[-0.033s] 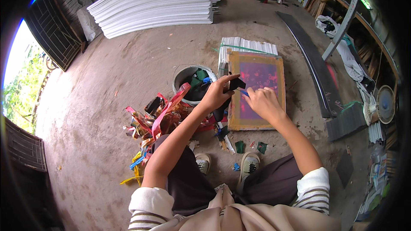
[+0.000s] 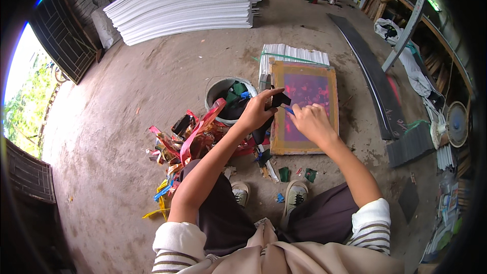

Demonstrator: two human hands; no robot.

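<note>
My left hand (image 2: 257,112) grips a black strip of cloth-like material (image 2: 280,99), part of which hangs down below the fingers (image 2: 260,134). My right hand (image 2: 313,123) is closed around a small blue-handled tool (image 2: 289,110) whose tip meets the strip's edge; its exact kind is hard to make out. Beneath both hands lies a wood-framed printing screen (image 2: 304,147) with a purple and pink middle. A grey bucket (image 2: 215,91) holding dark, green and blue scraps stands just left of my left hand.
Red, gold and black strips (image 2: 198,134) lie heaped left of my legs. Green scraps (image 2: 285,174) dot the floor near my shoes. Behind the screen is a tied bundle of white sheets (image 2: 294,53). A tall white sheet stack (image 2: 187,7) stands farther back; a long black board (image 2: 365,76) lies right.
</note>
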